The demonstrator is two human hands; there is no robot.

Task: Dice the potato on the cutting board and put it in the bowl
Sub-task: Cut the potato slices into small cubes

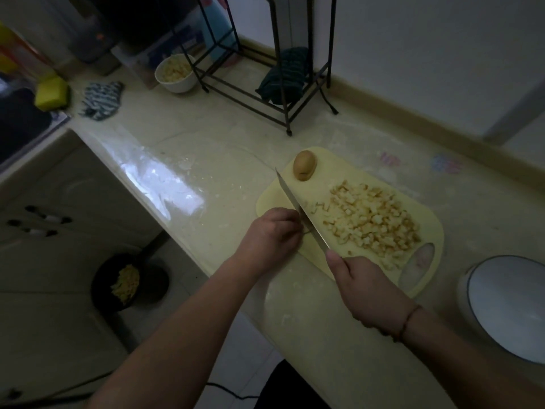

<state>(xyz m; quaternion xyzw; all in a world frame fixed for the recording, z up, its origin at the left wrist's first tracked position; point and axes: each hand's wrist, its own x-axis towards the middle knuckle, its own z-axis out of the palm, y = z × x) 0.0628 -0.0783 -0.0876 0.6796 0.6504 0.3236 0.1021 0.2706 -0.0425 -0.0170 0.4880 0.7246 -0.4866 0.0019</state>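
Potato (304,165), one whole and unpeeled, standing at the far corner of the cutting board (354,177); diced potato (371,221) heaped over the board's right half, up to the oval handle hole. Knife (298,209) laid slantwise across the board's left half, tip near the whole potato, blade running back toward the near edge. Right hand (365,286) curled round the knife handle at the board's near edge, thumb along the top, a cord bracelet on the wrist. Left hand (269,236) at the board's left near edge, fingers bent down just beside the blade; whatever lies under them is hidden, so whether anything is held cannot be told. Empty white bowl (507,308) to the right of the board, near its handle end. Small white bowl (176,72) of diced pieces well beyond the board, beside a black wire rack (265,95) with a dark cloth (284,75) in it. Striped cloth (101,98) and yellow sponge (52,93) far left of the board. Dark pan (129,281) on the floor below the counter, left of the board.
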